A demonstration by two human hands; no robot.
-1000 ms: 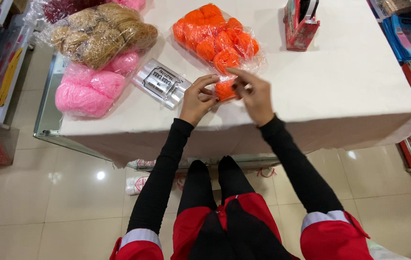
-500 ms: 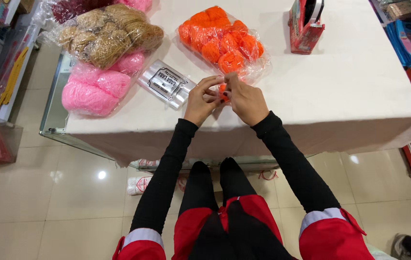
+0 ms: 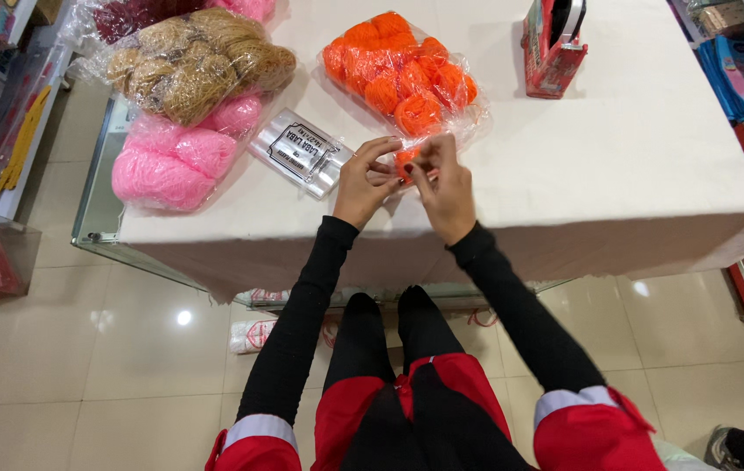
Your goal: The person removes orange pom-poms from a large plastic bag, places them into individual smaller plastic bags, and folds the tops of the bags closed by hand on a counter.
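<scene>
Both my hands meet over the near edge of a white-covered table (image 3: 616,174). My left hand (image 3: 363,183) and my right hand (image 3: 443,187) pinch a small orange yarn ball (image 3: 406,160) between their fingertips; most of it is hidden by the fingers. Just behind my hands lies a clear plastic bag of orange yarn balls (image 3: 398,70). A stack of clear flat packets with a printed label (image 3: 300,151) lies left of my left hand.
A bag of pink yarn (image 3: 176,157) and a bag of tan yarn (image 3: 197,61) sit at the table's left. A red tape dispenser (image 3: 553,44) stands at the back right. Shelves with goods line both sides. Another person's shoe (image 3: 725,449) shows at the bottom right.
My hands have drawn closer together around the small orange ball, covering more of it. The view has shifted slightly.
</scene>
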